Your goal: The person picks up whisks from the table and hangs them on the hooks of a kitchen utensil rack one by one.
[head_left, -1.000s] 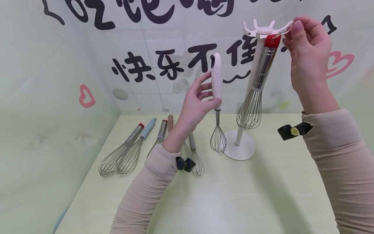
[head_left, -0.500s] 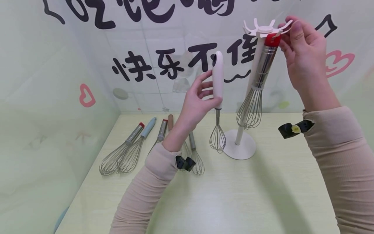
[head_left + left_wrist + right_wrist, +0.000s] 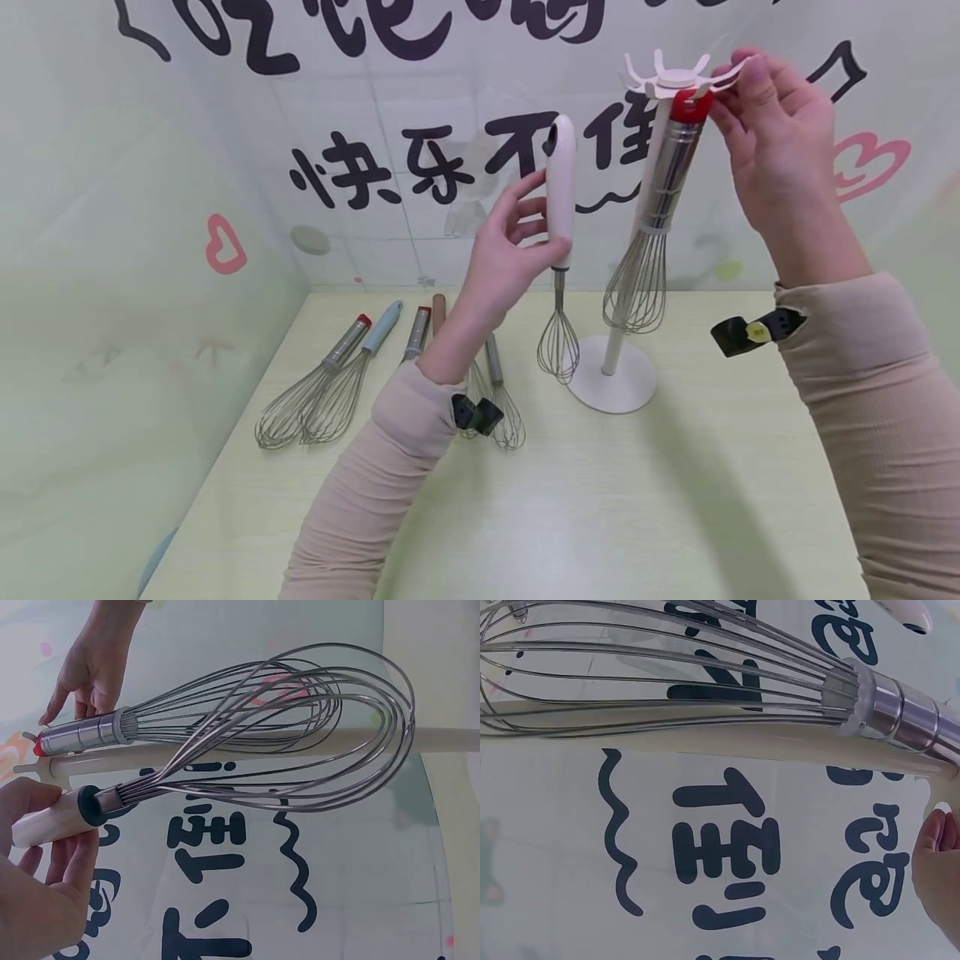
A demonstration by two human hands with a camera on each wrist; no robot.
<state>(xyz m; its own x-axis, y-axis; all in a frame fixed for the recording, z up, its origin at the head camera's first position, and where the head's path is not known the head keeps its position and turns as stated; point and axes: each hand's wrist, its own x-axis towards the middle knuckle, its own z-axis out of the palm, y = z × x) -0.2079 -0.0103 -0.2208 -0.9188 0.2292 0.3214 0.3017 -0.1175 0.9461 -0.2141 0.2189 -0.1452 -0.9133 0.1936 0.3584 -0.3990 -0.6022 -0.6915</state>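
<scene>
My left hand (image 3: 528,237) grips a white-handled whisk (image 3: 559,187) upright, wires down, just left of a white hanging rack (image 3: 678,77). A steel whisk with a red cap (image 3: 670,179) hangs from the rack's top. My right hand (image 3: 742,79) pinches one prong of that top, beside the red cap. In the left wrist view my left hand (image 3: 41,877) holds the white handle, and the white-handled whisk's wires (image 3: 300,727) cross the rack pole (image 3: 442,739). The right wrist view shows the steel whisk (image 3: 889,712) along the pole (image 3: 727,739) and my right hand (image 3: 937,877) at the edge.
Several other whisks (image 3: 322,379) lie side by side on the pale table (image 3: 600,500) at the left. The rack's round base (image 3: 613,385) stands near the back wall. Tiled walls with black lettering close the back and left.
My left hand has lifted the white-handled whisk a little higher and closer to the rack. My right hand has stayed at the rack's top.
</scene>
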